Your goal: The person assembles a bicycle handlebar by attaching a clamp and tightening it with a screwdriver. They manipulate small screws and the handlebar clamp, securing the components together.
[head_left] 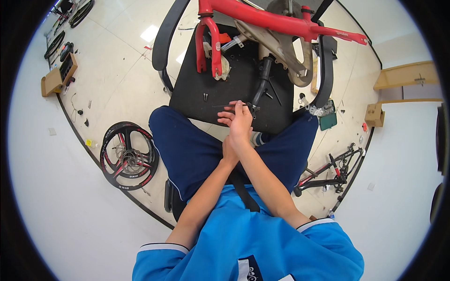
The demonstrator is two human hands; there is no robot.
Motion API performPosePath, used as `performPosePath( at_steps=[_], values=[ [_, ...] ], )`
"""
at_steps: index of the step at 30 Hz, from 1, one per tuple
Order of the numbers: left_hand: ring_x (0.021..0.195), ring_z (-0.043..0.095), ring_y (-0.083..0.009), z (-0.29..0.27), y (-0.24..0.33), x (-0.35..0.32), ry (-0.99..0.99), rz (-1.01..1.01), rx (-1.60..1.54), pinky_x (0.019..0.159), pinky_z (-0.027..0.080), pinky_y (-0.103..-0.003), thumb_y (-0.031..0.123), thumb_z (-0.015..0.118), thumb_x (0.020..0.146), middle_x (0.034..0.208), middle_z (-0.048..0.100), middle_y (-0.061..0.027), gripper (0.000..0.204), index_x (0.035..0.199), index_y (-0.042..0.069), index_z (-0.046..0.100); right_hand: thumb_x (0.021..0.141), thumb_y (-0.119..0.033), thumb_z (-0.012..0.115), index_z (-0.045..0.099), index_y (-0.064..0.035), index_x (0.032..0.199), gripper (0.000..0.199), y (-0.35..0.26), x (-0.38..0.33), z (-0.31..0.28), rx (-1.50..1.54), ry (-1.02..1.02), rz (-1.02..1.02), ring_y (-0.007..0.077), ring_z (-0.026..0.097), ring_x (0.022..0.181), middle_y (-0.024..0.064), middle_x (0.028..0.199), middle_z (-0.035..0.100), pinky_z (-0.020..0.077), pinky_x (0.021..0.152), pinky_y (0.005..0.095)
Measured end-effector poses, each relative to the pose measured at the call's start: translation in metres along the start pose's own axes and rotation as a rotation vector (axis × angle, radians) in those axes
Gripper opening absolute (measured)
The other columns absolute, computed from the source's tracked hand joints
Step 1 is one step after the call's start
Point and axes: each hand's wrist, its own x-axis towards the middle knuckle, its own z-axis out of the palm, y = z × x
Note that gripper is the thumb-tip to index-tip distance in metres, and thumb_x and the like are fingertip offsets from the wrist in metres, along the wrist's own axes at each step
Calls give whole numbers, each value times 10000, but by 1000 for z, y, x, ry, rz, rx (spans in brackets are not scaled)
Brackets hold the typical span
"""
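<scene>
My right hand (239,122) is over the front part of a black chair seat (187,104), its fingers closed on a thin dark hex key (221,106) that points left. The key's other end meets the clamp of a black bicycle stem tube (263,83) lying on the seat. My left hand (228,149) sits beneath my right wrist, its fingers hidden behind it. Two small bolts (205,97) lie on the seat left of my hands. Another thin black rod (275,92) rests beside the tube.
A red bicycle frame (262,17) with a red fork (216,47) lies across the chair's far side, between black armrests (161,42). A spoked wheel (130,157) is on the floor at left. A smaller black-red frame (333,173) and green case (328,121) are at right.
</scene>
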Motion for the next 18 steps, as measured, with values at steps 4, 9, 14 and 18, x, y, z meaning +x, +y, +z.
performPosePath(
  at_steps=[4, 9, 14, 18],
  values=[
    [1113, 651, -401, 10, -8, 1, 216, 210, 4, 909, 518, -469, 411, 631, 974, 1148, 676, -272, 535, 1393, 94, 531, 1110, -241, 430, 564, 6, 1035, 291, 12, -7, -2, -269, -218, -271, 192, 704, 700, 106, 916, 650, 587, 654, 294],
    [1050, 682, -405, 2, -15, 1, 153, 133, -141, 886, 527, -481, 349, 655, 952, 1088, 719, -215, 483, 1354, 94, 574, 1101, -192, 454, 593, 1, 1007, 255, -19, -19, -23, -213, -422, -133, 131, 636, 590, 82, 828, 651, 508, 541, 262],
    [896, 676, -500, -32, 28, 1, 55, -323, 28, 785, 533, -535, 461, 580, 986, 932, 716, -283, 468, 1211, 57, 649, 1102, -238, 458, 610, -11, 1015, 286, -57, -3, -90, -275, -381, -146, 118, 628, 579, 100, 859, 687, 499, 531, 247],
    [933, 686, -492, -41, 37, 23, 21, -302, 169, 844, 519, -560, 559, 584, 967, 965, 705, -321, 674, 1461, 108, 504, 1089, -257, 489, 621, -24, 1021, 276, -40, 14, -116, -358, -313, 6, 118, 629, 576, 92, 866, 701, 505, 536, 245]
  ],
)
